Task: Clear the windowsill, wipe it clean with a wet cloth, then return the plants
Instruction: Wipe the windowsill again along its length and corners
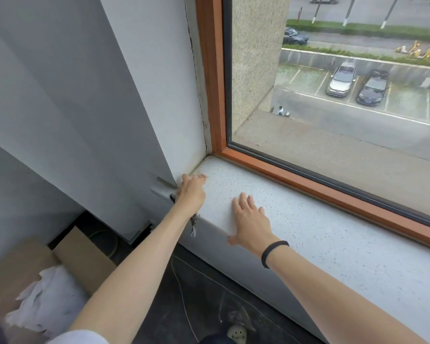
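Cardboard box point(85, 256) below; right hand point(251, 222) flat on windowsill point(333, 232); left hand point(193, 192), grasp unclear.

We see the windowsill point(320, 227), pale speckled stone, running level into the left corner. At its left front edge hangs a dark patterned cloth point(193, 228), mostly hidden.

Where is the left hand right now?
Head view, left of centre: the left hand rests at the left end of the windowsill, against the wall, beside the right hand.
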The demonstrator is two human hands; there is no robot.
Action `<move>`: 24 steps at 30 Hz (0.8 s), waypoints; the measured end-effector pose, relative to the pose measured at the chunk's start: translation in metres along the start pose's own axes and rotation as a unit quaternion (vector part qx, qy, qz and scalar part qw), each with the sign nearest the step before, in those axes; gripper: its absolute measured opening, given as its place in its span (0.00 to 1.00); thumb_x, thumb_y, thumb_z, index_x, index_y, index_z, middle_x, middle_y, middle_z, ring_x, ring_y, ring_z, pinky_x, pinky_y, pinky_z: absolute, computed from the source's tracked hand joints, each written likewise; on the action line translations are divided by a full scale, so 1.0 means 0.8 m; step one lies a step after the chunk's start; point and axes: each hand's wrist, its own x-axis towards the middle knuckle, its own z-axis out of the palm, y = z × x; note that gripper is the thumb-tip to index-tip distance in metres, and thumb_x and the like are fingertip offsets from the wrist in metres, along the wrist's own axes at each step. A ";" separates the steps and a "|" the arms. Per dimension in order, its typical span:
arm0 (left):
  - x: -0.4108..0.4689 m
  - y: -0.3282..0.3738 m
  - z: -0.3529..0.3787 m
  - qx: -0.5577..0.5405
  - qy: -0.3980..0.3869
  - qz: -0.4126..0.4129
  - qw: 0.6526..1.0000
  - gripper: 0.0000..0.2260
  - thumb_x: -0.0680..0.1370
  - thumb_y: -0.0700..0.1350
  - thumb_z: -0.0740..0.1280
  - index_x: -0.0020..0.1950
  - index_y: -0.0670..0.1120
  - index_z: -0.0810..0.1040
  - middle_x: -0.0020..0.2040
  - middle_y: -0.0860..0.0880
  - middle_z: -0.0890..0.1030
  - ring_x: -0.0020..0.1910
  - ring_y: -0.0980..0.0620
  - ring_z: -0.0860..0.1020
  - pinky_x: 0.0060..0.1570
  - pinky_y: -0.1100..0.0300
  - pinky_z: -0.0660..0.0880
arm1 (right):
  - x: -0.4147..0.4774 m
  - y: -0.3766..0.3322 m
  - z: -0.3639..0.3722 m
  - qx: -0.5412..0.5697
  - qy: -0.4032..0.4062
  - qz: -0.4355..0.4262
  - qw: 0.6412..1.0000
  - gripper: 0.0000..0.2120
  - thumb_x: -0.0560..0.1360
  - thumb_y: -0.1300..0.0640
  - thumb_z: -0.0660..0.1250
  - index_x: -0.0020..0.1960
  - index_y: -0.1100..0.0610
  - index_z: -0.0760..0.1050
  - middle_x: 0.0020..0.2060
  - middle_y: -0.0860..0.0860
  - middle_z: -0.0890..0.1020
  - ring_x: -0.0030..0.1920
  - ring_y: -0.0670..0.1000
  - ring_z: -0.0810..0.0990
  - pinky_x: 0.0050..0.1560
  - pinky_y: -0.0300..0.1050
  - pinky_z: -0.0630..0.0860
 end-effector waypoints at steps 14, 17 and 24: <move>-0.010 0.017 0.002 0.027 -0.040 -0.034 0.998 0.30 0.74 0.33 0.50 0.72 0.54 0.67 0.71 0.47 0.67 0.55 0.43 0.77 0.54 0.50 0.76 | -0.011 0.016 -0.002 -0.005 0.003 -0.018 1.000 0.50 0.70 0.45 0.72 0.77 0.60 0.43 0.77 0.57 0.44 0.77 0.58 0.44 0.74 0.57 0.52; -0.004 0.042 -0.002 0.043 -0.024 -0.051 0.997 0.29 0.76 0.32 0.50 0.74 0.52 0.64 0.69 0.43 0.65 0.59 0.40 0.74 0.59 0.49 0.72 | -0.013 0.017 -0.002 -0.005 -0.002 -0.019 1.000 0.51 0.70 0.45 0.72 0.77 0.59 0.43 0.77 0.57 0.44 0.77 0.58 0.44 0.74 0.57 0.52; -0.030 -0.001 0.002 0.044 -0.040 0.005 0.998 0.34 0.71 0.27 0.50 0.74 0.51 0.64 0.71 0.45 0.66 0.66 0.44 0.70 0.66 0.52 0.68 | -0.014 0.018 -0.002 -0.016 0.003 -0.024 1.000 0.50 0.70 0.44 0.71 0.77 0.59 0.42 0.77 0.58 0.44 0.77 0.59 0.44 0.74 0.57 0.53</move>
